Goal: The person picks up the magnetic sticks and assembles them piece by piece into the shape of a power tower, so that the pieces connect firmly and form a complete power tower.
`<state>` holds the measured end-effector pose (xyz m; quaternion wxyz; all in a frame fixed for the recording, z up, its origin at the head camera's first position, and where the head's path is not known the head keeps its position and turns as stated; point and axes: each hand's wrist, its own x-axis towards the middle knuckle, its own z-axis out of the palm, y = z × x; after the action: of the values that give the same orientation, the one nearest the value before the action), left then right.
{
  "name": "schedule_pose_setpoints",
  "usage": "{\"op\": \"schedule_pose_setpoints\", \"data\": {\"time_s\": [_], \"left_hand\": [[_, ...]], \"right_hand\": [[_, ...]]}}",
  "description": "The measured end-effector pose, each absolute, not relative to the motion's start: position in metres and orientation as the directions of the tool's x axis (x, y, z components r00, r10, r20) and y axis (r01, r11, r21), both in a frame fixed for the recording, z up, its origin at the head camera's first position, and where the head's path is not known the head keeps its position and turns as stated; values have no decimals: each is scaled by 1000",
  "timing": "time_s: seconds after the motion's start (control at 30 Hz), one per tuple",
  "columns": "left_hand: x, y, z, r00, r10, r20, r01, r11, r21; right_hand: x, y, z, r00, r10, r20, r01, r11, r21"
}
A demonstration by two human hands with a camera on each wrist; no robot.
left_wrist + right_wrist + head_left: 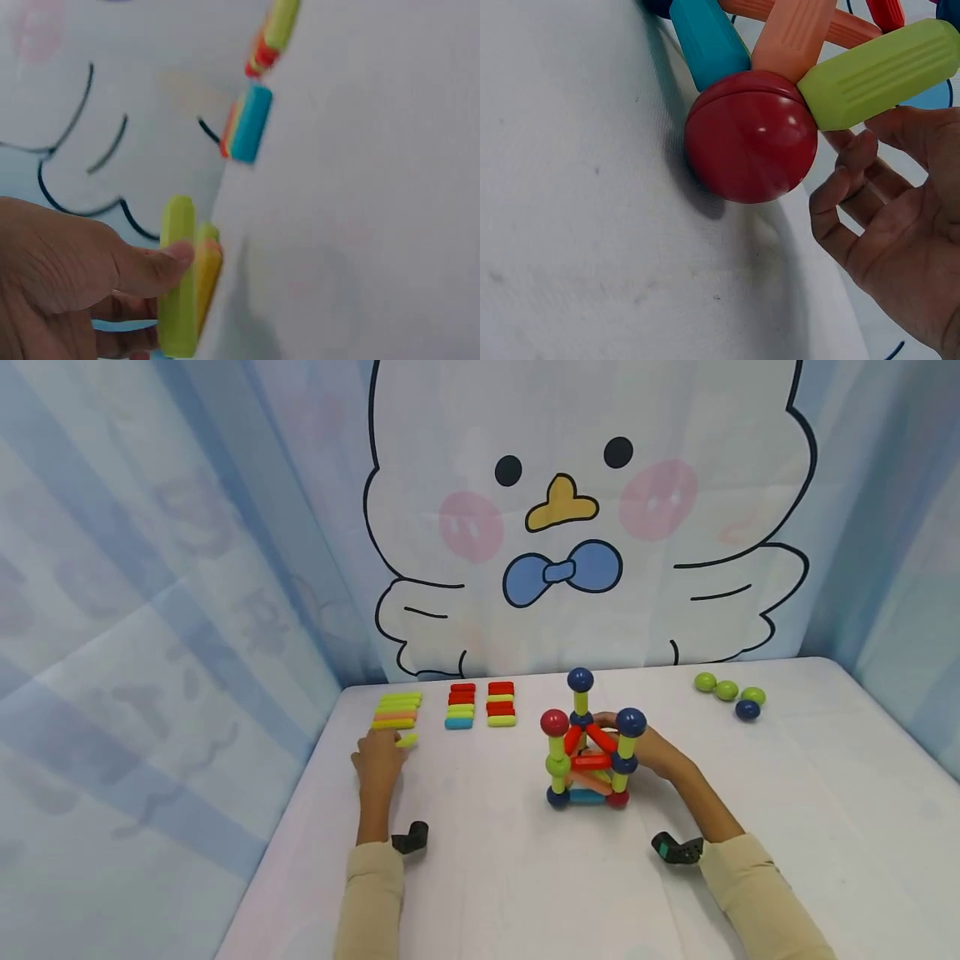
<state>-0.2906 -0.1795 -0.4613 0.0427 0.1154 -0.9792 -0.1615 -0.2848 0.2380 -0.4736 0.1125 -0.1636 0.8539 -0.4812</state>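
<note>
In the left wrist view, a yellow-green magnetic rod (pixel 177 277) is pinched between the thumb and fingers of my left hand (pixel 377 762), at the table's left side. Just beyond that hand lies a column of yellow-green, orange and yellow rods (pixel 397 703). A magnetic rod-and-ball structure (pixel 592 762) stands upright right of centre, its posts topped by red and blue balls. My right hand (pixel 651 750) reaches behind it and holds it near the back post; the structure partly hides the fingertips. Close in the right wrist view is a red ball (pixel 751 139) at its base.
Two more columns, red, yellow-green and blue rods (pixel 461 706) and red and yellow-green rods (pixel 501 703), lie at the back. Several green balls (pixel 726 690) and a dark blue ball (pixel 747 710) sit at back right. A printed curtain (pixel 555 627) hangs behind the table.
</note>
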Motion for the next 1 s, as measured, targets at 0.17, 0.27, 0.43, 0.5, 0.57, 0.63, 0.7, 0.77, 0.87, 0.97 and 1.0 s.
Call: {"op": "schedule_pose_setpoints", "data": {"time_s": [0.17,0.27,0.43,0.5,0.57,0.63,0.7,0.77,0.87,0.97,1.0], "left_hand": [[-278,-131,-431,-999,-29,-29,-41,754,655],[-274,-99,-417,-989,141,-41,45,558,829],[-272,-56,-409,-964,265,7,93,312,945],[-271,-43,-407,-956,289,39,116,255,960],[-272,-33,-407,-949,312,45,119,223,967],[-271,-27,-407,-939,341,41,120,216,969],[-271,-22,-407,-930,368,20,110,226,968],[-271,-20,-408,-920,391,12,114,239,964],[-270,-18,-409,-909,415,21,135,246,960],[-270,-16,-410,-903,429,34,158,255,954],[-270,-16,-410,-900,434,36,164,260,952]], "right_hand": [[-283,239,-462,-950,-306,60,-195,434,-880],[-282,239,-455,-938,-319,138,-255,361,-897],[-284,236,-450,-911,-357,205,-309,263,-914],[-286,234,-449,-900,-374,225,-325,229,-918],[-286,231,-446,-890,-389,237,-328,186,-926],[-286,227,-445,-883,-396,251,-334,158,-929],[-285,224,-443,-883,-394,256,-334,144,-931],[-285,223,-443,-888,-384,254,-328,142,-934],[-286,223,-446,-896,-368,248,-323,157,-933],[-287,224,-448,-902,-355,247,-320,162,-934],[-287,224,-448,-901,-355,249,-321,162,-933]]}}
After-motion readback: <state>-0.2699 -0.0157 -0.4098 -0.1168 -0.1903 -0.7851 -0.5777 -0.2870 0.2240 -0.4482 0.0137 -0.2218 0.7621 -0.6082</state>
